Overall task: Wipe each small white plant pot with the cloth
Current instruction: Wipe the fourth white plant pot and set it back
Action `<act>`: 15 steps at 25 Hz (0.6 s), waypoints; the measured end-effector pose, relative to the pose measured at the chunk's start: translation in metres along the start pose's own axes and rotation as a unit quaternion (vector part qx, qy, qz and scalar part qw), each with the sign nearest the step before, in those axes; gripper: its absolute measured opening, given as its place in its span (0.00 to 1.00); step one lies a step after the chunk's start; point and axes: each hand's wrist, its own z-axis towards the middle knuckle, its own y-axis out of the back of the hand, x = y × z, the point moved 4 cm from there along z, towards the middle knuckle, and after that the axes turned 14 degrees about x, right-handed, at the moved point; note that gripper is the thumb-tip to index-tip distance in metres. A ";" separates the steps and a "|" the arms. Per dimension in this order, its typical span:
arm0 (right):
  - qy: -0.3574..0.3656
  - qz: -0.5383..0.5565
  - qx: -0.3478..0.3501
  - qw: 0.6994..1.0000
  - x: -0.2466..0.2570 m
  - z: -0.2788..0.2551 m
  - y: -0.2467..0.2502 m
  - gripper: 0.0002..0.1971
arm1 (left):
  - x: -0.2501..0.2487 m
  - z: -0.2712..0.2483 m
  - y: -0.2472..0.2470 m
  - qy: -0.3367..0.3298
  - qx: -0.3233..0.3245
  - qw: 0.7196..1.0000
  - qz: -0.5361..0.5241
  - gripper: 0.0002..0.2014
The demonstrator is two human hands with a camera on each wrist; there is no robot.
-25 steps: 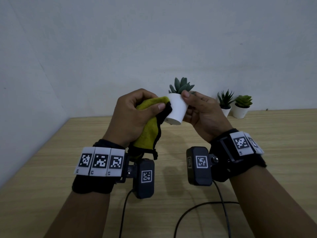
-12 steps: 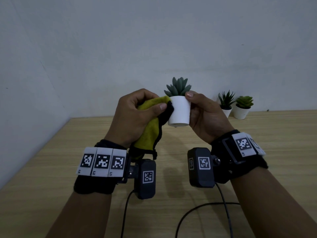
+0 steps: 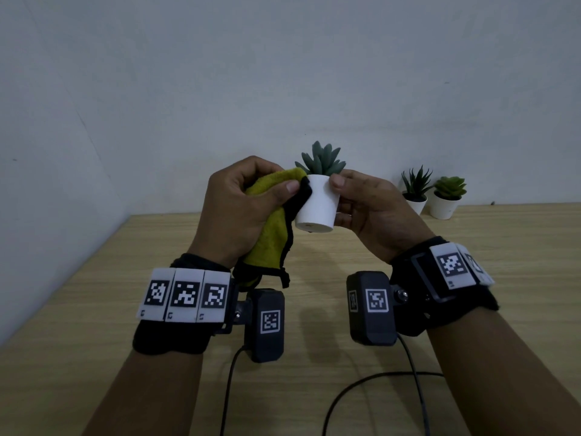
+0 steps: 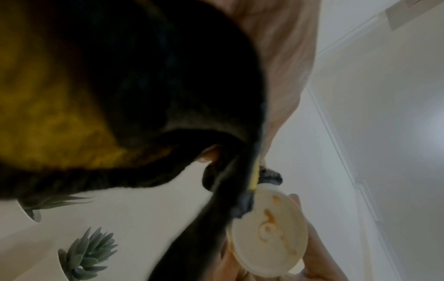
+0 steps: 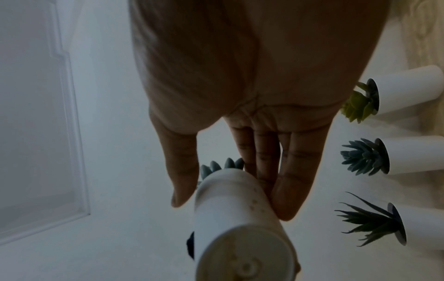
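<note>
My right hand (image 3: 352,199) holds a small white pot (image 3: 317,204) with a grey-green succulent (image 3: 320,160) in the air above the table, thumb near the rim and fingers behind it. My left hand (image 3: 251,199) grips a bunched yellow cloth with black trim (image 3: 270,234) and presses its black edge against the pot's left side. In the right wrist view the pot (image 5: 238,218) sits between thumb and fingers (image 5: 288,190). From the left wrist camera I look up at the pot's base (image 4: 269,233), with the cloth (image 4: 60,114) filling the top left.
Two more potted plants (image 3: 415,191) (image 3: 448,196) stand at the back of the wooden table (image 3: 94,294) by the wall; the right wrist view shows three pots (image 5: 413,155) there. Black cables (image 3: 361,385) trail across the table near me.
The pot has turned from tilted to nearly upright in my right hand. The cloth stays pressed against its left side, and both hands sit at about the same height.
</note>
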 end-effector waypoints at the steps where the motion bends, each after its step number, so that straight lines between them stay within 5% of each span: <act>1: 0.000 -0.001 -0.009 1.000 -0.001 0.000 0.000 0.11 | 0.000 0.000 0.000 0.003 0.013 1.000 0.003 0.06; 5: 0.001 0.013 -0.061 0.998 -0.005 0.002 0.006 0.20 | -0.001 -0.001 -0.004 0.017 0.066 0.997 0.028 0.06; 9: -0.012 0.022 -0.041 0.999 -0.008 0.003 0.004 0.09 | -0.002 -0.001 -0.002 0.007 0.003 1.000 0.028 0.05; 12: -0.009 0.025 -0.060 0.998 -0.009 0.003 0.005 0.21 | -0.002 -0.001 -0.003 0.019 0.035 0.999 0.033 0.06; 15: -0.020 0.021 -0.048 0.998 -0.008 0.003 0.001 0.27 | -0.001 -0.001 0.001 0.017 -0.007 1.000 0.016 0.05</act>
